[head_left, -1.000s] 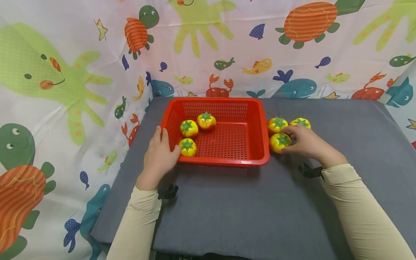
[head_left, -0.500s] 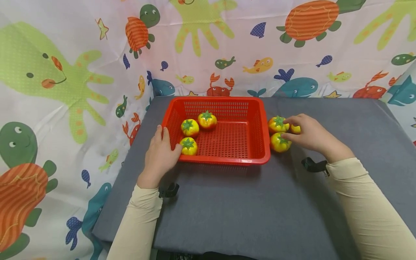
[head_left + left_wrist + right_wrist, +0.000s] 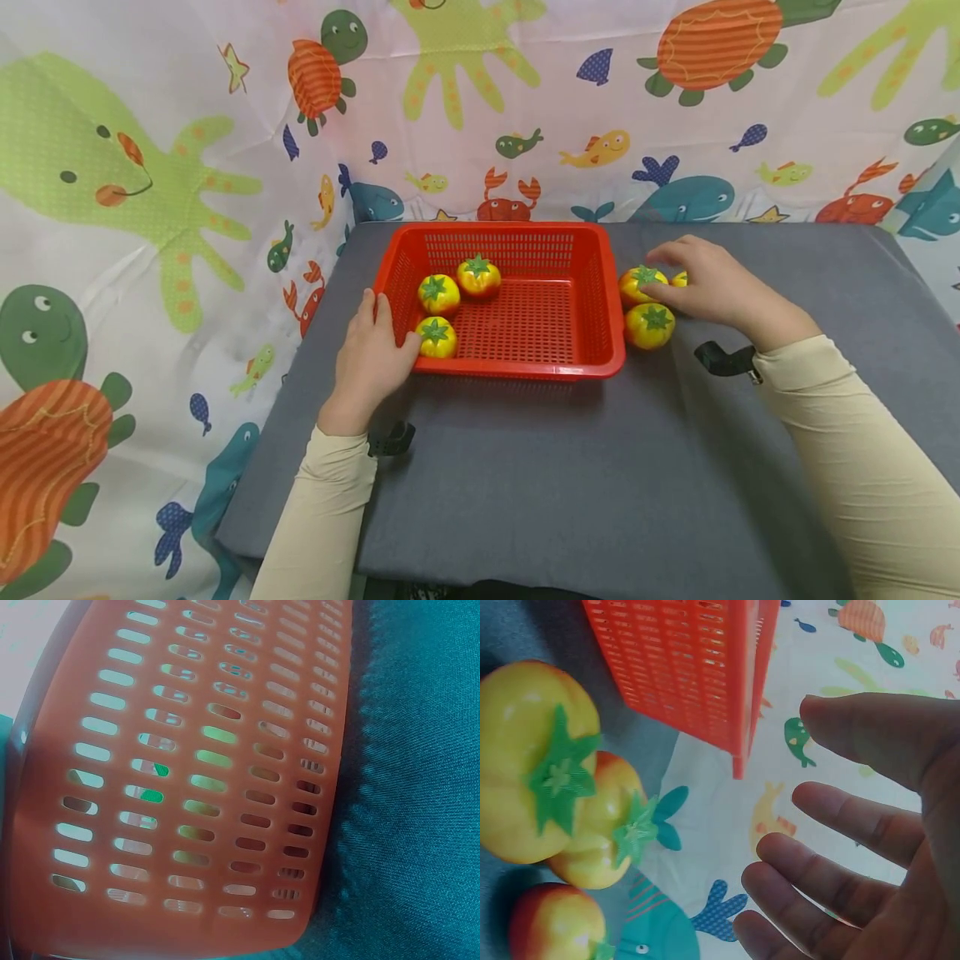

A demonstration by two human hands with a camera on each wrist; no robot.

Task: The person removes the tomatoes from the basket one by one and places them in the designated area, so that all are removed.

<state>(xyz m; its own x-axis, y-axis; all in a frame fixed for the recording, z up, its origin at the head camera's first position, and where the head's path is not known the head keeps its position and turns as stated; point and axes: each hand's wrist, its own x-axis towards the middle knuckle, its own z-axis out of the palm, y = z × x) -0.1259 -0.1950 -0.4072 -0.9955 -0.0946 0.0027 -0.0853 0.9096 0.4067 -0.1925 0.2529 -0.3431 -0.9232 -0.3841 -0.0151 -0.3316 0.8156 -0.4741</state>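
Sea-creature fabric [image 3: 450, 158] hangs behind a grey surface [image 3: 480, 492] bearing a red plastic basket [image 3: 525, 369]. Inside lie 3 toy tomatoes [image 3: 478, 277]; 3 loose tomatoes [image 3: 649, 326] cluster just outside its right end. Over these hovers the right hand [image 3: 716, 292], fingers [image 3: 847, 814] spread, gripping nothing. Such tomatoes are probably light, stiff and slick, best held round the sides below the leaf cap [image 3: 656, 317]. From the head, the rightmost tomato [image 3: 679, 280] is mostly hidden; whether the left hand [image 3: 371, 367] grips the basket or merely rests there, I can't tell.

Sea-creature-printed cloth [image 3: 551, 104] hangs behind a grey table [image 3: 510, 483].
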